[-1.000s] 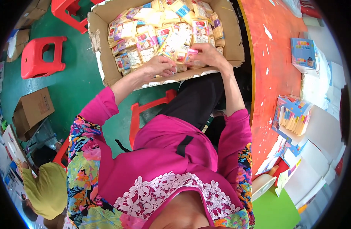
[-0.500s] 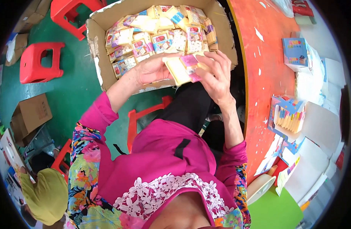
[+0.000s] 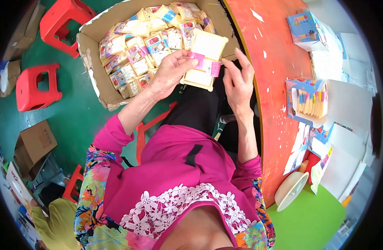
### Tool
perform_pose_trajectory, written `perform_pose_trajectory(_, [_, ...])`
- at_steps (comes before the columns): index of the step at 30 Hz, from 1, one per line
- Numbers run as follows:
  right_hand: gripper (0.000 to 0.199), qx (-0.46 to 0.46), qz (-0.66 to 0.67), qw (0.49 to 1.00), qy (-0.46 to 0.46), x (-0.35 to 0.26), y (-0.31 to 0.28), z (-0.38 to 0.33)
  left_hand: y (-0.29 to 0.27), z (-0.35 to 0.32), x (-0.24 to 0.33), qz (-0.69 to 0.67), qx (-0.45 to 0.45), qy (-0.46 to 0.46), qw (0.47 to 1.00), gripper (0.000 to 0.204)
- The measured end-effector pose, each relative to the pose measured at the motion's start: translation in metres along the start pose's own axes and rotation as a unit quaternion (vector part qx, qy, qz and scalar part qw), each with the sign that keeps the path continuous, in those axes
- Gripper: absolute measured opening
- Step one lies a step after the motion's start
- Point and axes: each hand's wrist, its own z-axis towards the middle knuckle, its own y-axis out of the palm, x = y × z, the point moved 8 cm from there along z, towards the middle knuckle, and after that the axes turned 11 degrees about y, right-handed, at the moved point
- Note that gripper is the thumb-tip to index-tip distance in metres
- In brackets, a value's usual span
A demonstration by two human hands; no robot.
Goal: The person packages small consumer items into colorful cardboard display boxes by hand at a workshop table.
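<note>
My left hand grips a flat pale-yellow pack by its left side, thumb on top. A pink paper band wraps round the pack's middle. Just off the band's right end is my right hand, with thumb and fingers apart and nothing seen in them. Whether its thumb tip touches the pack is hard to tell. Beyond my hands stands an open cardboard box, holding a heap of similar packs with pink or blue bands, some showing small white pieces.
Along my right runs a red table bearing a blue display box of upright packs, another blue box and a pale bowl. Red stools stand on the green floor to my left. A person in yellow-green is at lower left.
The pack has turned from tilted to nearly face-on, its banded side showing. My right hand has let go and drawn off to its right; my left hand has taken hold of its left edge.
</note>
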Motion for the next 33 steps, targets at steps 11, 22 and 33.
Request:
perform_pose_trajectory(11, [0.028,0.003,0.028,0.999,0.042,-0.001,-0.011,-0.021,0.042,-0.022,-0.017,0.034,0.071,0.111,0.991,0.037])
perform_pose_trajectory(22, [0.028,0.03,0.085,0.991,0.1,-0.005,-0.05,-0.025,0.066,-0.031,-0.003,-0.057,0.085,0.14,0.985,0.044])
perform_pose_trajectory(33, [0.021,0.014,-0.02,0.999,0.048,-0.012,-0.046,-0.032,0.094,-0.052,-0.018,0.087,0.089,0.214,0.969,0.043])
